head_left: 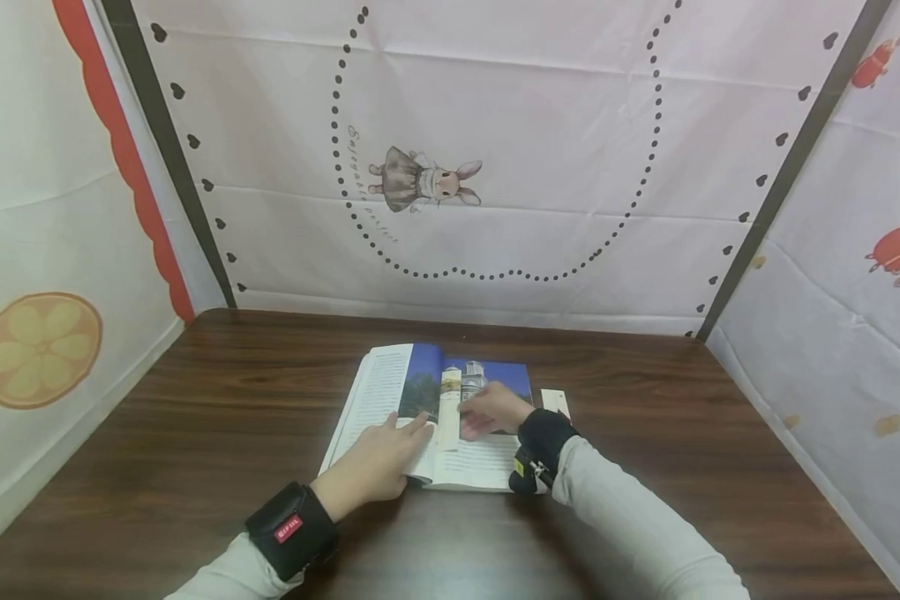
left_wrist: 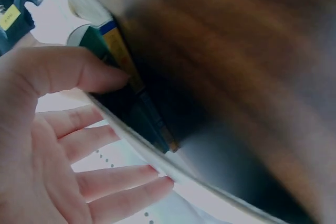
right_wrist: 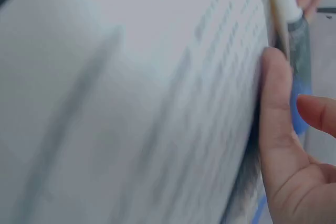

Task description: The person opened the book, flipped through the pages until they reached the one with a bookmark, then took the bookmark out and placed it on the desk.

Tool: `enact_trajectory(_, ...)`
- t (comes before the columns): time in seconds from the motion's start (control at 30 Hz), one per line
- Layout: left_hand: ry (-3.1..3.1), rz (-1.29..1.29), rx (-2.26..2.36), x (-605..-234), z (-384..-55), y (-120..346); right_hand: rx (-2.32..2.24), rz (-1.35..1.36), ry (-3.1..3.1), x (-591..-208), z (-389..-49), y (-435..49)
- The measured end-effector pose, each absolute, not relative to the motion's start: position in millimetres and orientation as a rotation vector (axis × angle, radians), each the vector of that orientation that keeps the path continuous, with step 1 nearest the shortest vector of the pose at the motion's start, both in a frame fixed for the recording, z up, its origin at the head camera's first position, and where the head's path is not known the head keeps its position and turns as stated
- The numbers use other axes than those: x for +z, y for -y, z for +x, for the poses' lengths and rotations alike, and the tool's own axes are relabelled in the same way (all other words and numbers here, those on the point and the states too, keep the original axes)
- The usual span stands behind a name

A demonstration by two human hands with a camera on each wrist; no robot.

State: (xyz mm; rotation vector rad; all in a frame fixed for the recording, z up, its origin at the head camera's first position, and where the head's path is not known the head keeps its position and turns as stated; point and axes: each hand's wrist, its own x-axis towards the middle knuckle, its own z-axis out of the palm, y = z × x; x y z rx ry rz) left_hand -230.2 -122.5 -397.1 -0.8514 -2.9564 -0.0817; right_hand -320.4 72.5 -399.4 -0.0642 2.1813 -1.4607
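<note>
An open book (head_left: 378, 375) lies on the table, with text and blue-sky photos on its pages. Along the gutter, on the right page, is a pale bookmark (head_left: 450, 417) with a printed top. My left hand (head_left: 378, 458) rests on the lower left page with its fingers extended. In the left wrist view its thumb (left_wrist: 105, 74) is at the book's lower edge, over a green and yellow part. Over the right page, my right hand (head_left: 495, 408) has its fingertips right at the bookmark's right edge. The right wrist view shows its thumb and finger (right_wrist: 315, 111) apart.
Another pale card (head_left: 555, 402) lies just right of the book, partly behind the right wrist. Black bands with devices (head_left: 292, 529) circle both wrists. The brown wooden table (head_left: 195, 433) is enclosed by printed white cloth walls (head_left: 540, 167) at the back and sides.
</note>
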Motion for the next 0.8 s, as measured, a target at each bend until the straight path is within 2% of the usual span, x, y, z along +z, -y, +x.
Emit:
enact_trajectory(0.3, 3.029, -0.794, -0.023, -390, -228, 120, -1.401, -0.140, -2.277, -403, -320, -74)
enact_trajectory(0.53, 3.008, -0.807, -0.032, -390, -228, 119, -1.363, -0.143, -2.311, -400, -320, -129)
enact_trajectory(0.8, 2.988, -0.819, -0.074, -391, -227, 120, -1.291, -0.142, -2.384, -392, -310, -212)
